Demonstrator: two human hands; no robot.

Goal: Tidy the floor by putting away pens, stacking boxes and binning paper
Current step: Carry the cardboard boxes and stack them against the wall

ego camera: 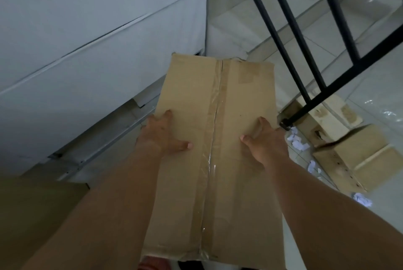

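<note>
Nearest, the left hand and right hand clasp a long taped box by its sides, thumbs pressed on top and fingers wrapped round the edges; the box is carried above the floor, beside a white wall. Judging by this, box stacking is under way. To the right, paper scraps lie crumpled on the tiles, not yet binned, just beside a second box and, further off, a third box behind the black railing, both still unstacked. No pens or bin are in view, so most of the tidying seems left
</note>
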